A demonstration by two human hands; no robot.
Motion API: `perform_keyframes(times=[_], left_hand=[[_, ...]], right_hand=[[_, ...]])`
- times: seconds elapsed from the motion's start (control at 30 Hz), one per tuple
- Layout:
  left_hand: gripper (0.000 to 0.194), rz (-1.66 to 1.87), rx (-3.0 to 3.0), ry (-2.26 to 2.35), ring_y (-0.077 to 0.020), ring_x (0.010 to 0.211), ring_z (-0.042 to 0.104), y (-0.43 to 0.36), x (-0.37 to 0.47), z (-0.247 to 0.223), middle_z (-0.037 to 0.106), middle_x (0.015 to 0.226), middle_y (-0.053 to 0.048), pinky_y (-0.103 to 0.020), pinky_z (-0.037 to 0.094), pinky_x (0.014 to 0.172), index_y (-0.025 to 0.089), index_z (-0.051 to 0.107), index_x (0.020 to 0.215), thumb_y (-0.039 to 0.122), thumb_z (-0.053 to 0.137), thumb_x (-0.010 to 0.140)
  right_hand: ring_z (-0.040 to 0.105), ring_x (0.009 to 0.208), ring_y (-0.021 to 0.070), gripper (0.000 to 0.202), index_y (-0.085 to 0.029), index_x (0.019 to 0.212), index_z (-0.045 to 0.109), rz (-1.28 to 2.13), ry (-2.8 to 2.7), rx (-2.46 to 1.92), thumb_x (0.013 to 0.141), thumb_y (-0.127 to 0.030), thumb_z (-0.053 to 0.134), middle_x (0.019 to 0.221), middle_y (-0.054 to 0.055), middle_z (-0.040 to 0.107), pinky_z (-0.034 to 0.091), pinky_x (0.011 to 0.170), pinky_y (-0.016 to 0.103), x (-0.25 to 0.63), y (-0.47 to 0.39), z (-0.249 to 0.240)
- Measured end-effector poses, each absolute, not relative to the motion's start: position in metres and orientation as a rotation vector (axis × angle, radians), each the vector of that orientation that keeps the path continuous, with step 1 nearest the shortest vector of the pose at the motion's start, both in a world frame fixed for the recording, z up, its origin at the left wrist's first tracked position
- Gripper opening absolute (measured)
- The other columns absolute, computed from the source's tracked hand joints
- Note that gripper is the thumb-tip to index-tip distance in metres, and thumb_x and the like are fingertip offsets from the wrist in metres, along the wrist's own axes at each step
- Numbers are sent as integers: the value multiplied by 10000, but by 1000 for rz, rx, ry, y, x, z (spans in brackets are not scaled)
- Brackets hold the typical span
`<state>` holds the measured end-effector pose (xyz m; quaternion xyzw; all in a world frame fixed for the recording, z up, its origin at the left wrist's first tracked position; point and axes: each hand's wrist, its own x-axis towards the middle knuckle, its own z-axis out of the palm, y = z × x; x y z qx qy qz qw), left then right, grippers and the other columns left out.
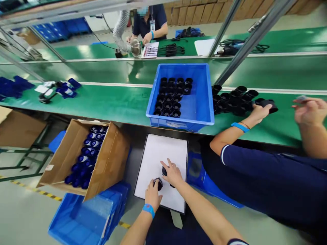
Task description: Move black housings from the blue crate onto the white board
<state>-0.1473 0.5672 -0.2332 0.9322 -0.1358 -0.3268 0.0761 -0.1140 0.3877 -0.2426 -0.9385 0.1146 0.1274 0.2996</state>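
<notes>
A white board [163, 149] with a dark edge lies low in the middle of the head view. My left hand [152, 194] has its fingers around a round black part [159, 184] near the board's lower left. To its right, my right hand [172, 173] touches another black part [165, 171], its fingers spread over it; that part is partly hidden beneath the hand. Beyond the board stands a blue bin [200, 120] holding rows of black cylindrical parts [168, 104] on its left side.
An open cardboard box [116, 153] with blue items stands left, above blue crates [109, 217]. On the green bench [114, 102], black parts [233, 98] sit right of the bin, beside a co-worker's hands [258, 114]. Another person [150, 25] works across. Metal posts [250, 44] rise at right.
</notes>
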Motion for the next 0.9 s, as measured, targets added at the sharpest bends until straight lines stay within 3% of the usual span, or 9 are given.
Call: perform_keyframes(times=[0.1,0.2,0.3,0.4,0.53,0.67,0.9], left_hand=[[789,-1040,2757,-538,-339,1275,534,572,-137,-246,384,1556,-128,-462,478,1032,269,418,1490,91,665,762],[719,-1074,2698,-593,-281,1154,616,572,-129,-250,480,1472,-98,-397,503,1003,260,450,1461,68,616,788],[658,-1033,2666,-500,-251,1111,639,565,-118,-249,502,1436,-90,-357,513,984,245,429,1462,127,598,837],[618,-891,2649,-381,-250,1172,614,554,-104,-249,496,1430,-102,-341,503,1005,223,411,1460,162,574,867],[597,-823,2652,-374,-256,1160,617,536,-88,-251,489,1425,-107,-356,514,991,225,416,1448,174,561,871],[593,-849,2648,-387,-261,1136,623,525,-82,-250,490,1426,-108,-365,532,959,234,423,1441,199,572,868],[664,-844,2564,-501,-260,1243,562,512,-75,-249,469,1481,-71,-387,497,1039,278,377,1485,154,559,858]], right_hand=[[549,1111,310,539,-267,1181,611,392,328,-2477,668,-172,749,1277,126,585,444,933,442,-98,389,-259],[574,939,224,297,-216,1041,580,391,383,-2406,752,-228,645,1014,63,600,472,852,350,-87,371,-273],[563,946,192,355,-192,1114,514,355,409,-2347,769,-230,591,1057,59,545,489,843,310,-85,344,-284],[527,1120,210,560,-177,1275,458,324,350,-2333,727,-137,566,1209,98,494,465,960,328,-95,320,-287],[510,1174,229,795,-273,1425,438,350,206,-2359,679,1,472,1275,89,484,407,1036,385,-109,305,-283],[533,1120,269,709,-258,1303,564,356,96,-2365,641,-8,524,1183,89,561,357,1065,454,-102,300,-284],[530,1221,250,542,-229,1272,491,245,132,-2294,752,-214,645,1277,78,602,384,1085,427,-99,294,-301]])
